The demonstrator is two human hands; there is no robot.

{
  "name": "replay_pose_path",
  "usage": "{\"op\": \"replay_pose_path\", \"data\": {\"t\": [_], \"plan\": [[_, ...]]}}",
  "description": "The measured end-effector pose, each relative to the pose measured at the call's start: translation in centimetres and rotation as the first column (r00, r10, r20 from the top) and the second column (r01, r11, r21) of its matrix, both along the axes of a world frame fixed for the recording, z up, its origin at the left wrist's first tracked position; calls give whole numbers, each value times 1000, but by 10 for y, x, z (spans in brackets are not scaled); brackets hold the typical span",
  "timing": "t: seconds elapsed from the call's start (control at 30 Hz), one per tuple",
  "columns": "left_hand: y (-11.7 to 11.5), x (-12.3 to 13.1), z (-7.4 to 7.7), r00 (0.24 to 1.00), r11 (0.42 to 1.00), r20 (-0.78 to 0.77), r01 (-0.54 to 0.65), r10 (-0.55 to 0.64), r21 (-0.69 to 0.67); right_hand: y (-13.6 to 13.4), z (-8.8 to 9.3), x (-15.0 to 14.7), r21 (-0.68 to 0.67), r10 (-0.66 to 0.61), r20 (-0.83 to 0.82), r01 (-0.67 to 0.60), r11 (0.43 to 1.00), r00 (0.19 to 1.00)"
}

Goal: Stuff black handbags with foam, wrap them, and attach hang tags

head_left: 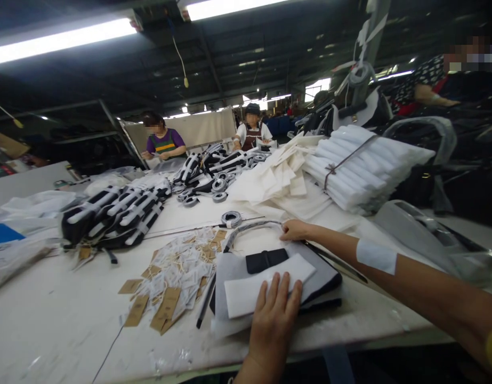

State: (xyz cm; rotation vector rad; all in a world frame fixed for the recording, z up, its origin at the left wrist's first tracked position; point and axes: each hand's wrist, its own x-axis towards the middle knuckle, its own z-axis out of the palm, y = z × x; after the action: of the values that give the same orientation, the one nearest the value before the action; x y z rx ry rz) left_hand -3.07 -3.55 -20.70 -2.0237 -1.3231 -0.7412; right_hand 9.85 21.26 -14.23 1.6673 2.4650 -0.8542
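Note:
In front of me a dark handbag (321,274) lies flat on the table, largely covered by a grey-white wrapping sheet. A black strap tab (266,261) shows at its top, and a plastic-wrapped handle (251,226) arches away from me. My left hand (274,309) is open, its fingers lying flat on a folded white foam sheet (246,293) on the bag. Closed at the right end of the handle is my right hand (294,230); its fingertips are partly hidden. Left of the bag lies a heap of brown and white hang tags (177,277).
A rolled wrapped strap (231,218) lies beyond the handle. Stacked black wrapped bags (113,216) stand at left, with loose white sheets (269,176) and a tied foam bundle (361,165) at back right. Two co-workers (166,141) sit across the table (70,320); another person (425,85) is at far right.

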Motion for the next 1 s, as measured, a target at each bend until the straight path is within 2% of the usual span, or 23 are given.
{"op": "replay_pose_path", "data": {"t": [0.1,0.23,0.47,0.6,0.77,0.9,1.0], "plan": [[-2,-2,8,999,1000,-43,-6,5,-29,-2,-3,8,-28,-57,-223,52,998,973],[-1,-4,13,998,999,-58,-4,2,-36,-8,2,20,-70,-80,-490,52,996,868],[8,-10,2,999,998,-47,20,-23,-59,-30,29,43,13,2,-697,9,1000,717],[16,-15,-1,1000,998,-16,10,-11,-61,-65,34,59,182,134,-669,-14,983,731],[17,-20,12,989,978,-150,-32,1,-205,-112,25,75,431,353,-583,-89,898,732],[15,-21,21,986,971,-168,-38,-2,-236,-130,15,77,571,475,-505,-134,810,721],[15,-17,22,982,959,-186,-53,1,-277,-137,8,76,676,582,-414,-192,711,699]]}}
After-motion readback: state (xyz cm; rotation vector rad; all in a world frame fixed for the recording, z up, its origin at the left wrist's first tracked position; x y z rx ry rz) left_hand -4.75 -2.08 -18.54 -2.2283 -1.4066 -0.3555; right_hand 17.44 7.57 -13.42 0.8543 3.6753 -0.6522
